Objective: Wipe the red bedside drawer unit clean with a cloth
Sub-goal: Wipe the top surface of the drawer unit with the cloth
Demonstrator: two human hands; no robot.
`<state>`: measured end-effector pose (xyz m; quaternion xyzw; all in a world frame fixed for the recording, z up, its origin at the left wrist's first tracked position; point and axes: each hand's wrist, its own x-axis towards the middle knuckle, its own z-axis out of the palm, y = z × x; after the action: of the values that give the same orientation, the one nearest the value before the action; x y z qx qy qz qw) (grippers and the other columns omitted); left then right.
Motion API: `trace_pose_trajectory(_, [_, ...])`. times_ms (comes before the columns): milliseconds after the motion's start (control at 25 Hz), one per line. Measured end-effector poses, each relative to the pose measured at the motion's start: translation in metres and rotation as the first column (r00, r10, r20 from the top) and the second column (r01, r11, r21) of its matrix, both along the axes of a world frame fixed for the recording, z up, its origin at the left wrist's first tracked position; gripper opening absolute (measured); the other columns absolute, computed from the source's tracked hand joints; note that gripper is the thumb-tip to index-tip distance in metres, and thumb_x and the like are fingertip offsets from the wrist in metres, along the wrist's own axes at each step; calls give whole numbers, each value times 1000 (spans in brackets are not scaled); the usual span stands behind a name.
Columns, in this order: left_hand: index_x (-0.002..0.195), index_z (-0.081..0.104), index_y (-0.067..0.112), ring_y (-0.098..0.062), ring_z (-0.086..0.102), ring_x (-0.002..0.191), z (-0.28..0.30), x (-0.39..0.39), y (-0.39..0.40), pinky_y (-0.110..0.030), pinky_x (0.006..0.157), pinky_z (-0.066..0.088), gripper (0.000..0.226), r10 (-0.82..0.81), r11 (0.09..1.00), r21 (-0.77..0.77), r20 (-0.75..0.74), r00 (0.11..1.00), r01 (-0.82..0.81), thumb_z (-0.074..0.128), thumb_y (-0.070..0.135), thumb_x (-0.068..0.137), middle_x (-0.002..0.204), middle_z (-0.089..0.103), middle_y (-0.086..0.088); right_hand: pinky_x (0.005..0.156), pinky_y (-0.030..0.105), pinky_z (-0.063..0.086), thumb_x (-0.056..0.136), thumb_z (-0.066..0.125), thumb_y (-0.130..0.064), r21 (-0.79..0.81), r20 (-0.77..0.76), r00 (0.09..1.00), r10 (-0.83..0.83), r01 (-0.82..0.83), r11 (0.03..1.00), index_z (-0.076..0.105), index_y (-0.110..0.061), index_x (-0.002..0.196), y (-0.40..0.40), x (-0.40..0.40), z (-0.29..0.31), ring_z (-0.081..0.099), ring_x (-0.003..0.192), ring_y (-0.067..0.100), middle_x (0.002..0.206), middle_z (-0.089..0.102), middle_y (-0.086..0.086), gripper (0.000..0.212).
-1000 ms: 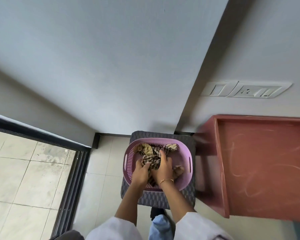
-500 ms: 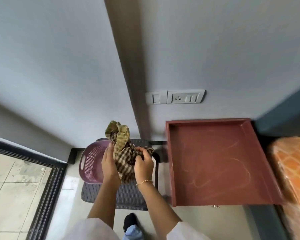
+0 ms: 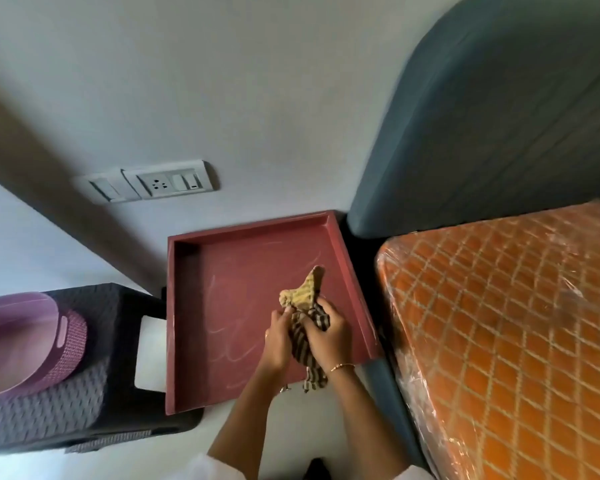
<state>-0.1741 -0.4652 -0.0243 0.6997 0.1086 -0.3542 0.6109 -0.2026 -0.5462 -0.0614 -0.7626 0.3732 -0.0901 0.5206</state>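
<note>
Checked cloth [image 3: 307,317], brown and yellow-green, bunched between both hands over the top of the red bedside drawer unit [image 3: 229,271], toward its front right part. Cannot tell whether the cloth touches the surface yet. Left hand [image 3: 278,336] pinches the cloth's left side with fingers curled narrow; right hand [image 3: 328,336], thin bracelet at the wrist, is closed around the middle bunch.

Handling, judged: the cloth looks soft, light and limp, with no fixed shape, so it should be taken by the wad, not by a corner, or it will trail. It is not fragile or slippery.

Long axis runs roughly from front to back of the unit: a yellow-green tip sticks up and away toward the wall, and a striped tail hangs down past the wrists over the unit's front edge.

The unit looks rigid and heavy, likely to stay put under pressure. Its top is a shallow tray with a raised lip on the back and sides. Pale swirly smears show across the floor of the tray, so wiping is not done.

Left of the unit: dark woven-pattern stool [image 3: 94,368] carrying a purple basket [image 3: 66,341]. Right: blue headboard [image 3: 482,133] and orange quilted mattress [image 3: 506,323] in plastic wrap. Switch and socket plate [image 3: 153,183] on the wall behind.
</note>
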Motion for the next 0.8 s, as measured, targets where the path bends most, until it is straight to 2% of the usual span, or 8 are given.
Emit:
trace_pose_trajectory(80, [121,51,12,-28,39,120,-35,-13,-37,-40,98,37,29,-389,882,359,192,901,304,39,27,99,125,54,-11,77,23,43,73,73,-5,-165,2,977,-213,210,964,66,-4,107,-52,-32,-22,62,96,31,105,65,20,35])
trace_pose_trajectory(200, [140,37,15,-26,26,135,-83,-21,-73,-37,107,29,48,-753,591,666,253,607,455,46,31,96,144,40,-6,73,36,48,67,75,4,-331,-20,919,-393,365,870,69,1,99,-115,-73,-72,62,89,43,100,65,28,33])
trace_pose_trajectory(280, [147,23,13,-25,12,143,-108,-20,-88,-38,115,15,60,-895,413,751,229,383,516,48,31,95,154,23,-6,81,39,46,71,75,-3,-306,-76,932,-355,317,898,67,1,103,-135,-85,-108,61,95,43,103,65,27,34])
trace_pose_trajectory(400, [150,6,11,-28,-6,144,-145,-7,-101,-38,116,-2,73,-979,194,847,140,145,495,50,28,94,158,4,-9,84,39,46,71,71,-39,-324,-114,977,-178,133,937,65,-2,107,-134,-76,-147,56,100,36,106,63,24,52])
trace_pose_trajectory(480, [149,1,9,-29,-10,143,-162,4,-107,-36,114,-5,78,-995,98,875,81,57,474,52,29,93,157,-3,-12,75,39,49,67,63,-54,-386,-94,983,-160,112,916,67,-4,101,-133,-65,-166,59,91,35,98,65,22,61])
trace_pose_trajectory(600, [148,-4,5,-30,-12,143,-181,16,-115,-35,114,-7,87,-999,-29,894,-11,-42,447,55,34,91,156,-11,-16,61,24,45,74,62,-49,-377,-27,963,-267,237,895,70,-6,89,-140,-55,-175,64,74,30,82,69,17,45])
trace_pose_trajectory(680, [148,-6,4,-30,-10,143,-188,21,-121,-34,115,-5,93,-995,-90,895,-60,-82,437,58,38,89,155,-13,-17,54,15,38,82,61,-40,-258,-75,930,-359,330,908,70,-6,87,-154,-50,-177,62,69,26,80,70,15,36])
trace_pose_trajectory(800, [147,-7,2,-30,-8,144,-192,20,-130,-34,116,-2,103,-985,-168,875,-137,-100,454,64,43,84,155,-14,-18,61,22,35,88,57,-38,-12,-249,895,-370,379,925,66,-5,100,-171,-49,-187,61,86,28,93,68,14,36])
